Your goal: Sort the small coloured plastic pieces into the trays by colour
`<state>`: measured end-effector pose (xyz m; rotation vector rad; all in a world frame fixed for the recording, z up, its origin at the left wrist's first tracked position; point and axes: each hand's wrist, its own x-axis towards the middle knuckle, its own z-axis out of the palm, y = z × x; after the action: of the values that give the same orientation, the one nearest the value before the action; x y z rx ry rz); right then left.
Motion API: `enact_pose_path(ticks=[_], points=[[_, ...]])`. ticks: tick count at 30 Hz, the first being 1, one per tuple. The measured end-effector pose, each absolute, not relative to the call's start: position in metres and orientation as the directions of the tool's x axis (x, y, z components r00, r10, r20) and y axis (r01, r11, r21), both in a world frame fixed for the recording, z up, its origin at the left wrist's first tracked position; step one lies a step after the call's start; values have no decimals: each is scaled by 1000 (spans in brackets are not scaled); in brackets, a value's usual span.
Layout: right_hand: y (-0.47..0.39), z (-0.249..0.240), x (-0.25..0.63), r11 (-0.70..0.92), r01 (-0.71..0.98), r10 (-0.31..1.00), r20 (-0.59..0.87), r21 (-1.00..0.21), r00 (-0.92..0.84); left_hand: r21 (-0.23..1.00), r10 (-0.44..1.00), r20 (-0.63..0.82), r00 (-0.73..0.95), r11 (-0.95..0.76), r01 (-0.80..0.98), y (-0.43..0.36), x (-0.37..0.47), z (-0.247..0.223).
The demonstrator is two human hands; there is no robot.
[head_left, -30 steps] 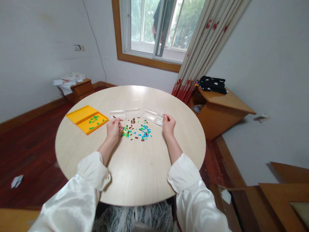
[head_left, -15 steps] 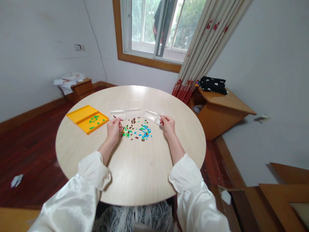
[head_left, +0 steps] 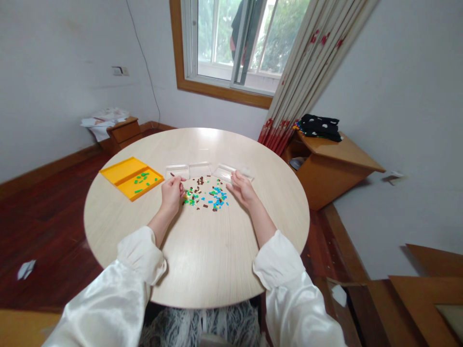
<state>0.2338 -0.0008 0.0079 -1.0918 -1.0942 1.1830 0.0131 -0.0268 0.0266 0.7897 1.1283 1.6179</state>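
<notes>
My left hand (head_left: 171,193) is closed in a pinch, with a small brown brick (head_left: 172,174) poking up from its fingertips. Just right of it lies a loose spread of small bricks: green ones (head_left: 191,198), brown ones (head_left: 200,181) and blue ones (head_left: 218,196). My right hand (head_left: 243,188) hovers at the right edge of the spread, fingers apart and nothing visible in them. It partly covers a clear plastic box (head_left: 223,170) behind it. Another open clear box (head_left: 200,168) stands behind the bricks, its left half partly behind my left hand.
An open yellow case (head_left: 130,178) with several green bricks inside lies at the left of the round table (head_left: 202,260). Beyond the table's right edge stands a wooden cabinet (head_left: 333,164) with dark cloth (head_left: 318,127) on top. A long curtain (head_left: 311,62) hangs by the window.
My right hand has moved left from the far end of the right clear box towards the blue bricks, and its fingers have opened from a pinch. My left hand stays put with the brown brick.
</notes>
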Motion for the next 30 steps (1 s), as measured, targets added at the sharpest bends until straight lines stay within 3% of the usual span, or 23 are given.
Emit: enact_pose_path(ticks=[7, 10, 12, 16, 23, 30], points=[[0, 8, 231, 151, -42, 986, 148, -988, 74, 936, 952, -14, -307, -95, -339, -25, 13, 25], [-2, 5, 230, 236, 234, 966, 253, -943, 46, 936, 950, -20, -312, -92, -340, -26, 14, 26], [-5, 4, 229, 294, 445, 947, 319, -846, -18, 936, 949, -22, -314, -91, -341, -26, 15, 28], [-7, 3, 229, 349, 656, 923, 365, -669, -120, 936, 948, -20, -319, -95, -340, -26, 17, 29], [-5, 0, 230, 415, 723, 907, 311, -552, -284, 940, 951, 1, -308, -105, -324, -26, 16, 25], [-5, 0, 232, 374, 739, 925, 278, -560, -258, 937, 948, -19, -317, -93, -336, -26, 17, 25]])
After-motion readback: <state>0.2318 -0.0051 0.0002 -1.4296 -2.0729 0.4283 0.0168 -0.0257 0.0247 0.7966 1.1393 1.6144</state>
